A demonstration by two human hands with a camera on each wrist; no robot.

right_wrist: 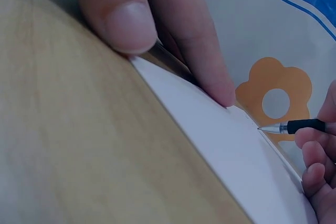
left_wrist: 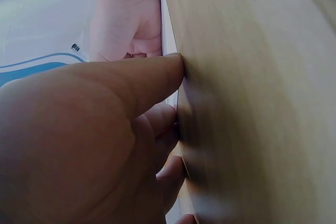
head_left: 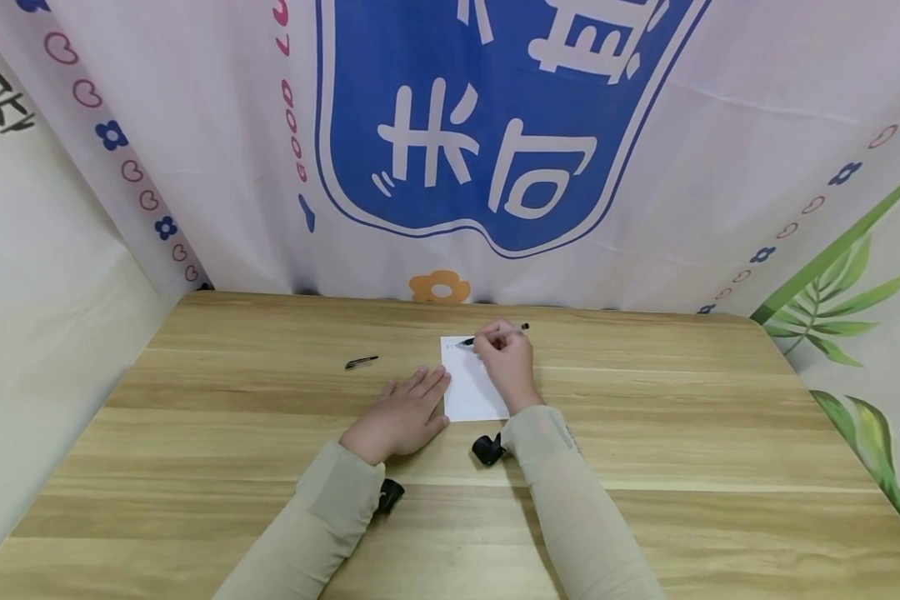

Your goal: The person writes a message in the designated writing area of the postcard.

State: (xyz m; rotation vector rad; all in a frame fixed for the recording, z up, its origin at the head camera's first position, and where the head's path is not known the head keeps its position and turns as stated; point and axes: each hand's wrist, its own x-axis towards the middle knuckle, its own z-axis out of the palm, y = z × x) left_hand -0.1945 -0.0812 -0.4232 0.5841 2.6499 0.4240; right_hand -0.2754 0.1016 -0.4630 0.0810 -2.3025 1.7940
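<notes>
A white sheet of paper [head_left: 471,392] lies on the wooden table, with a short row of small marks near its top left. My right hand [head_left: 508,363] pinches a pen [right_wrist: 307,125] with a black grip, its tip at the paper by those marks. Spread flat on the table, my left hand [head_left: 405,414] touches the paper's left edge with thumb and fingertips. In the right wrist view the left thumb [right_wrist: 128,24] rests at a corner of the sheet. Left of the paper lies a dark pen cap [head_left: 361,362], apart from both hands.
The wooden table [head_left: 682,467] reaches back to a printed curtain [head_left: 232,167] with a blue emblem and an orange flower [head_left: 440,287]. Black wrist cameras sit below both hands, close to the tabletop.
</notes>
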